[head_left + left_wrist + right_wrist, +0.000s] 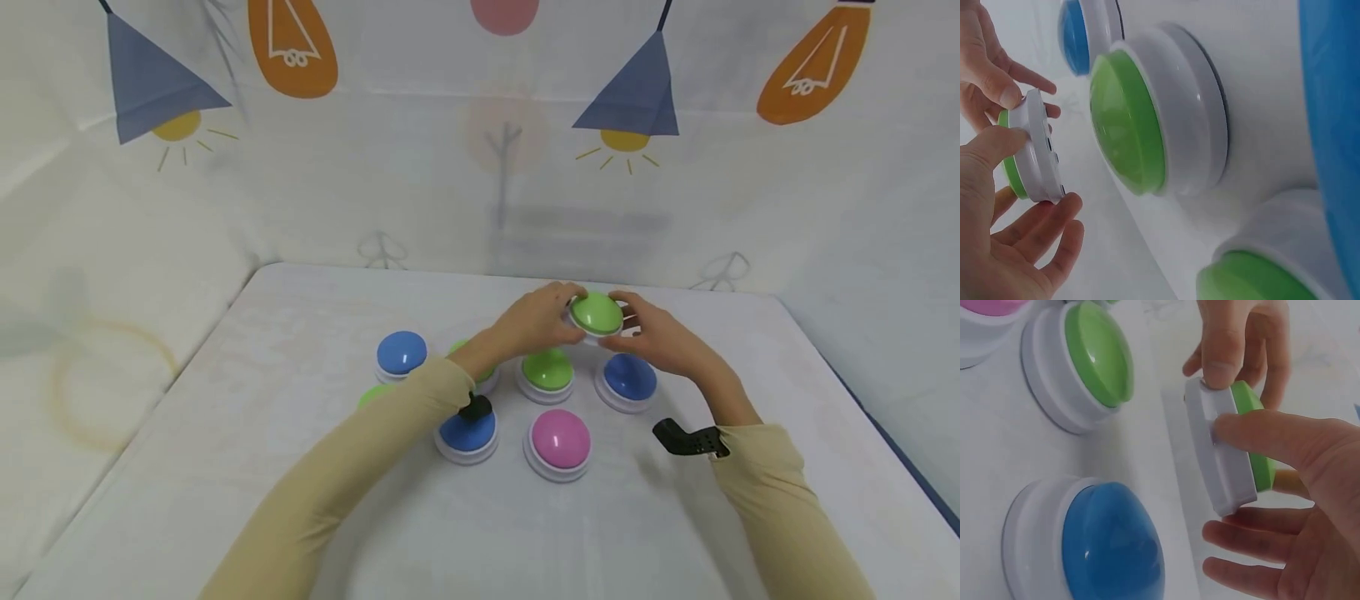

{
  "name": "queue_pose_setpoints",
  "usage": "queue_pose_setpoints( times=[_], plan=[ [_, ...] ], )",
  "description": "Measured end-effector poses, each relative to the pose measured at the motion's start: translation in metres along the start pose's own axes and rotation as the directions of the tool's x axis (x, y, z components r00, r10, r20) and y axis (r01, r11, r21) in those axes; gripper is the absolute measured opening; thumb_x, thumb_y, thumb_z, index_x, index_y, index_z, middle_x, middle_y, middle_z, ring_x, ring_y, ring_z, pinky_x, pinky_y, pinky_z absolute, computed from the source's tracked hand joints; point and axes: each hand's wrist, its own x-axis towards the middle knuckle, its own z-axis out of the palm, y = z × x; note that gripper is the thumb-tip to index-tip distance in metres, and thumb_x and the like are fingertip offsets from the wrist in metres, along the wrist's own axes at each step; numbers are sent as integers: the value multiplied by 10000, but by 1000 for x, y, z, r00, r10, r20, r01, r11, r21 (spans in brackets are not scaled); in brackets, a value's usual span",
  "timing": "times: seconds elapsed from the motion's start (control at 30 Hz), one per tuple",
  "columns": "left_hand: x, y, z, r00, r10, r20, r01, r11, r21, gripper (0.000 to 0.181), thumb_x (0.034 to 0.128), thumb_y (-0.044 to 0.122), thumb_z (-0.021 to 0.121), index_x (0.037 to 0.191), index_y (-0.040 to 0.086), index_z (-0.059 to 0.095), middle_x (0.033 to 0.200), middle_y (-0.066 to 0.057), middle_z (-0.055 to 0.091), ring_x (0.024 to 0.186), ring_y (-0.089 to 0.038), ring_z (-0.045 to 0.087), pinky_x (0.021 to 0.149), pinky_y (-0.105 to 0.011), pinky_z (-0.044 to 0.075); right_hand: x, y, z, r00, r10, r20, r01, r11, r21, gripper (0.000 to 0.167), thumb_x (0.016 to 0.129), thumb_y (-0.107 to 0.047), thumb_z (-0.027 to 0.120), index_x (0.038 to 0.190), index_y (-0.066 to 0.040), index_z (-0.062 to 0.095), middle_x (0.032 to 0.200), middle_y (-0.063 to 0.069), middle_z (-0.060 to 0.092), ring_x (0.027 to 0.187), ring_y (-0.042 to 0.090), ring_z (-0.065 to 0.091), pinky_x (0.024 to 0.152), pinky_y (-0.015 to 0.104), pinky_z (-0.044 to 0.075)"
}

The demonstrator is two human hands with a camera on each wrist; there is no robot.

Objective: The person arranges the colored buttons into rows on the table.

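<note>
Above the far part of the table, a green-domed push button with a white base (597,314) is held up between both hands. My left hand (536,321) grips its left side with thumb and fingers. The right hand (660,333) holds the opposite side, its thumb on the white rim (1222,450) in the right wrist view. The underside is seen edge-on in the left wrist view. Just below stand another green button (547,371) and a blue button (630,377).
A pink button (561,440) and a blue button (467,433) stand nearer on the white table (637,533). Another blue button (401,353) is at the left. My left arm partly covers two more green buttons. A printed white curtain (435,183) hangs behind the table.
</note>
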Motion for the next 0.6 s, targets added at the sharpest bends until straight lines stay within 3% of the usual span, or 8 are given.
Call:
queue_pose_setpoints(
  times=[0.3, 0.6],
  plan=[
    [-17, 26, 6, 1000, 3, 18, -4, 1000, 25, 661, 899, 392, 707, 1465, 172, 446, 1355, -45, 543, 1125, -154, 586, 912, -307, 530, -40, -6, 2, 1000, -10, -29, 9, 1000, -14, 801, 950, -356, 658, 1520, 4, 226, 1429, 290, 431, 1270, 464, 475, 993, 607, 447],
    [-41, 57, 14, 998, 62, 5, -62, 995, 81, 657, 916, 434, 675, 1474, 201, 418, 1312, 0, 538, 1023, -107, 585, 866, -237, 517, -86, -9, 6, 995, -40, -95, 38, 999, -19, 777, 941, -293, 683, 1507, 12, 247, 1408, 304, 435, 1208, 468, 512, 977, 618, 446]
  ],
)
